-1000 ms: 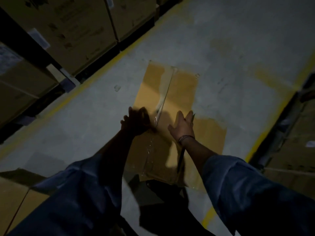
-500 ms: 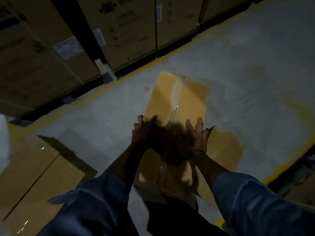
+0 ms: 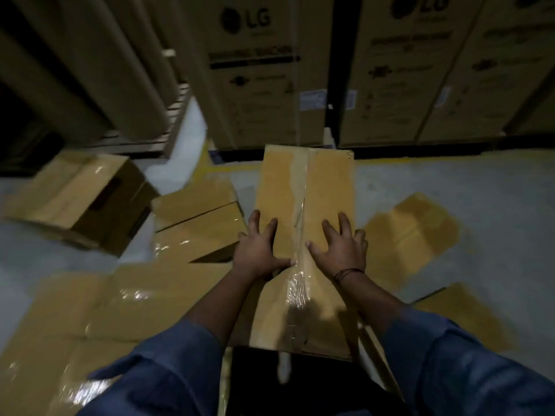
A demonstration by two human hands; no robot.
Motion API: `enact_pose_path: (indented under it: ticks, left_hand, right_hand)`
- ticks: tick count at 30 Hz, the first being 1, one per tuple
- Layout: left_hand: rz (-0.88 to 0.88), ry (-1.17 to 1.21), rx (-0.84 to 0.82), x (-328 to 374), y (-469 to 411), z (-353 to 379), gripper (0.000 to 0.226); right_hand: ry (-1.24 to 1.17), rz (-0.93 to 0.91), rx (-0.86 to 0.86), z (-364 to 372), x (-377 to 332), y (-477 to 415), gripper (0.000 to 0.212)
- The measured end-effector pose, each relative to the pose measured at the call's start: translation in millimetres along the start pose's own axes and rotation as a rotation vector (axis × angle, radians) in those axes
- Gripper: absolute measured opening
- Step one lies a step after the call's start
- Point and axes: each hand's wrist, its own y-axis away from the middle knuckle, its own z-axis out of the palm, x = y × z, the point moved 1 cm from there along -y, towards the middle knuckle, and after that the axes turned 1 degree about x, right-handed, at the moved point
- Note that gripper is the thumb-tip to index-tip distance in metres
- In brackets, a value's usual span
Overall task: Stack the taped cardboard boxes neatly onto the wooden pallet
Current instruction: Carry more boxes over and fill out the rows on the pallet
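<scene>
Left hand point(image 3: 259, 250) and right hand point(image 3: 341, 250), fingers spread, press a taped box point(image 3: 306, 181); loose cartons point(image 3: 81, 193) crowd left, tall cartons point(image 3: 255, 70) stand far.

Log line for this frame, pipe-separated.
taped box | left hand flat on top | right hand flat on top | other boxes on floor

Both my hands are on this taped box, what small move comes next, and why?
The left hand and right hand lie flat on the taped box, either side of its tape seam, gripping nothing. So probably slide them outward to its side edges; a lift likely needs a firmer hold.
</scene>
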Motion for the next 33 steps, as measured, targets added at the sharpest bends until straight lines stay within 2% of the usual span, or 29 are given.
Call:
enact_pose_path:
  ticks: [7,14,21,28,33]
  left_hand:
    - [-0.283,0.08,0.129,-100,169,-24,0.119]
    - [-0.624,0.132,0.213,-154,311,-15,0.116]
    - [-0.991,0.265,0.318,-155,439,14,0.111]
    - [-1.286,0.332,0.308,-133,539,53,0.114]
    - [-1.427,0.375,0.313,-124,593,80,0.115]
  right_hand:
    - [-0.008,-0.339,-0.036,9,-110,113,0.074]
    - [0.023,-0.682,-0.156,37,-190,198,0.074]
    - [0.071,-1.061,-0.242,68,-237,284,0.07]
    - [0.103,-1.328,-0.41,94,-245,371,0.069]
    - [0.142,-1.476,-0.489,111,-245,427,0.069]
